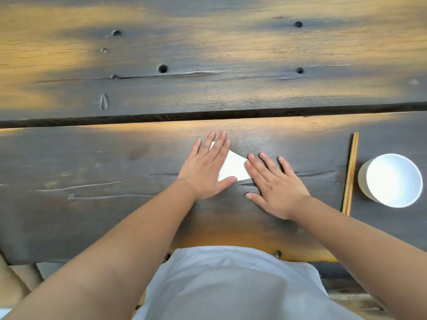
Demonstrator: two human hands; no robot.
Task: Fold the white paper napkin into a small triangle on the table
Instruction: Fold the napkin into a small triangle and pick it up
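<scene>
A view from above looks down on a dark, weathered wooden table [115, 162] made of wide planks, with a long dark gap running across the frame just above the middle and several small round holes in the upper half. Near the centre of the frame, slightly right, lies a white paper napkin [234, 167] folded into a triangle, flat on the wood. The left hand [205, 167] lies open and flat, palm down, with fingers stretched toward the top of the frame; it covers the left part of the napkin, and its thumb rests along the napkin's lower edge. The right hand [275, 183] is also open and flat, palm down, fingers spread and angled toward the upper left; its index fingertip touches the napkin's right point, while the rest of the hand rests on bare wood just right of the paper. Both bare forearms reach in from the bottom corners of the frame. At the right side, a pair of wooden chopsticks [350, 174] lies side by side, running top to bottom. Just right of them stands a white paper cup [390, 180], seen from above. At the bottom centre is the person's pale grey shirt [231, 287].
</scene>
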